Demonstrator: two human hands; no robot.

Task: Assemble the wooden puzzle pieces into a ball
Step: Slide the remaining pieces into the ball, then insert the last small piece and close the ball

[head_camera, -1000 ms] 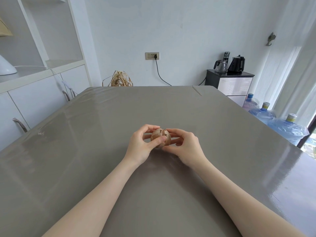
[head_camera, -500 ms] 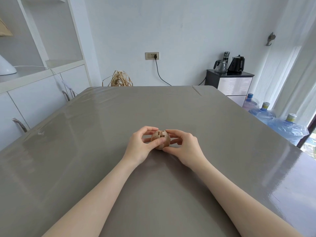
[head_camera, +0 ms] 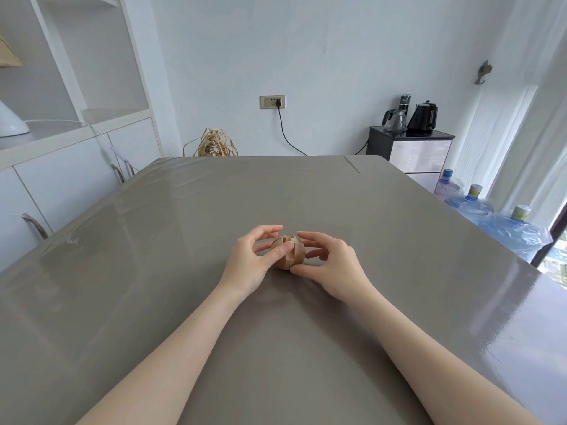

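A small wooden puzzle ball, light brown with visible seams between its pieces, sits at the middle of the grey table. My left hand holds it from the left, thumb pressed on its front and fingers curled over its top. My right hand holds it from the right, its thumb at the ball's lower edge and its fingers curved round the far side. The ball's back and underside are hidden.
White cabinets and shelves run along the left. A straw bundle stands beyond the table's far edge. A black side cabinet with kettles and several blue water bottles stand to the right.
The ball has been turned a little between both hands, so different seams face up. Both hands stay at the same place on the table.
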